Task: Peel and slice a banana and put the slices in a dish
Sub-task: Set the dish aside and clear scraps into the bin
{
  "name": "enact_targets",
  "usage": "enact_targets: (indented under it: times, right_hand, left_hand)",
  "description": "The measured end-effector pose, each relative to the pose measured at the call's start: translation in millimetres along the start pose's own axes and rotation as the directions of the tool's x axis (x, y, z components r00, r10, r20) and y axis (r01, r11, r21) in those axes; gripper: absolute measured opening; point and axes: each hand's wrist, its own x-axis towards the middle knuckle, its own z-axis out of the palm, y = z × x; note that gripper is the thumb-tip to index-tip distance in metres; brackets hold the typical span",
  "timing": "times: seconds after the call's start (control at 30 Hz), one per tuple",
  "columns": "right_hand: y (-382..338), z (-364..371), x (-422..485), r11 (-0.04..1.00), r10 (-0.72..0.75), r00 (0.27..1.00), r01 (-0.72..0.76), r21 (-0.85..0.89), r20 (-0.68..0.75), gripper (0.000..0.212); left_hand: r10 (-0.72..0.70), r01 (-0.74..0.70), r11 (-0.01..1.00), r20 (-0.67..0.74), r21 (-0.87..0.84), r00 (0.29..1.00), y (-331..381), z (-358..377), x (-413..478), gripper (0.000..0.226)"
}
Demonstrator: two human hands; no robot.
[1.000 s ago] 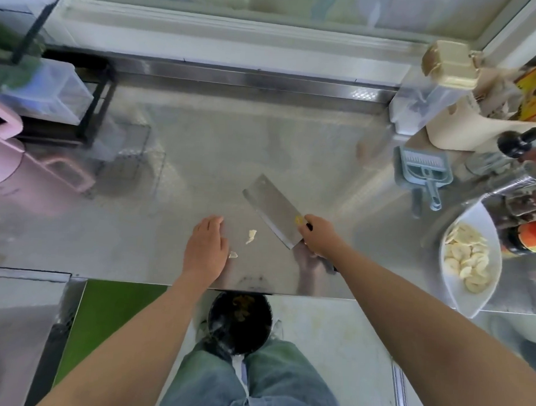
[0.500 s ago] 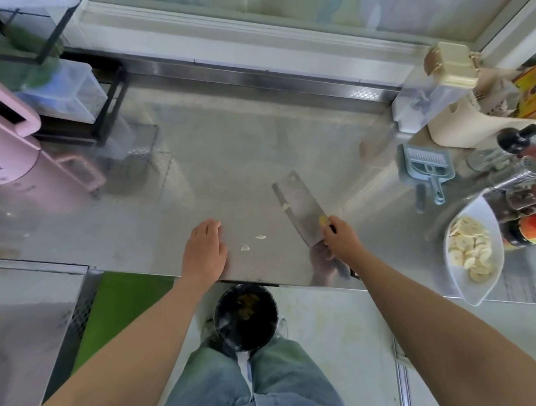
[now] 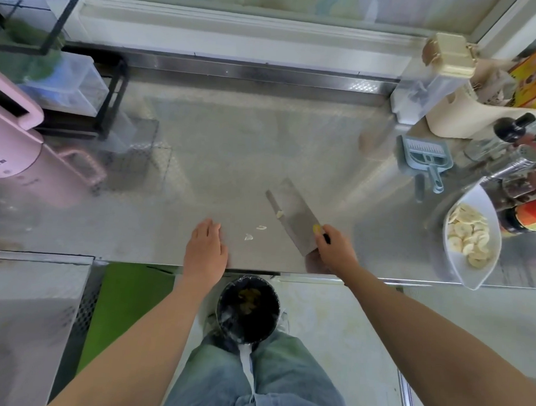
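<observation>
Left hand (image 3: 206,249) lies palm down on the bench (image 3: 232,141) at its front edge, fingers straight and close together, holding nothing. Right hand (image 3: 335,250) is curled round the handle of a cleaver (image 3: 290,215), whose blade points away and to the left, its long axis running diagonally from the front edge toward the bench middle.

Slices (image 3: 467,234) are heaped in the dish (image 3: 483,271), which sits at the right end of the bench by the front edge, well apart from the right hand and further still from the left. No whole banana shows, so the cutting looks finished.

What is left are two scraps (image 3: 249,237) on the bench between the hands, nearer the left hand and just left of the blade. A bit (image 3: 279,214) also clings to the blade's left edge.

Judging by this, the next move is tidying: the left hand is better placed to gather the scraps, while the dish lies on the right hand's side.

Below the front edge, between the person's legs, stands a bin (image 3: 248,305) with what may be peel inside.
</observation>
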Motion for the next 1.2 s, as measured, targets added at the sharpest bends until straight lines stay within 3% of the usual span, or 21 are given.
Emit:
enact_targets:
  times: [0.17,0.37,0.5,0.63,0.77,0.97,1.07,1.2]
  right_hand:
    - [-10.9,29.6,-21.2,0.998,-0.069,0.995,0.069,0.008,0.067,0.039]
    - [-9.7,19.4,-26.3,1.0,-0.025,0.999,0.026,0.01,-0.04,0.037]
    - [-10.0,33.2,-37.1,0.997,-0.071,0.996,0.069,0.041,0.05,0.039]
    - [-15.2,34.3,-40.6,0.994,-0.086,0.995,0.083,0.065,0.047,0.038]
    - [-12.7,31.7,-43.0,0.995,-0.081,0.995,0.078,0.064,0.057,0.037]
    - [-4.3,23.3,-42.5,0.989,-0.048,0.998,0.041,0.139,0.05,0.039]
    - [-1.3,15.3,-40.5,0.989,-0.03,0.999,0.026,0.146,0.028,0.041]
    - [-3.6,9.5,-34.5,0.999,-0.039,0.999,0.04,0.029,-0.012,0.041]
  left_hand:
    - [0.025,-0.025,1.0,0.005,0.004,1.0,0.4,-0.2,-6.5,0.047]
    - [0.057,-0.057,0.998,0.016,-0.004,0.998,-3.2,-2.9,-10.0,0.044]
    - [0.082,-0.083,0.996,0.037,0.027,0.996,-3.1,-2.2,-10.5,0.044]
    - [0.223,-0.232,0.96,0.07,0.159,0.972,6.5,-0.4,-9.8,0.052]
    - [0.371,-0.385,0.857,0.109,0.341,0.922,29.8,12.5,-10.4,0.054]
    - [0.287,-0.325,0.839,0.152,0.437,0.946,32.7,18.6,-7.6,0.052]
    - [0.297,-0.338,0.843,0.164,0.418,0.941,27.0,13.7,-7.8,0.05]
    - [0.373,-0.374,0.871,0.068,0.319,0.925,30.8,7.2,-10.0,0.041]
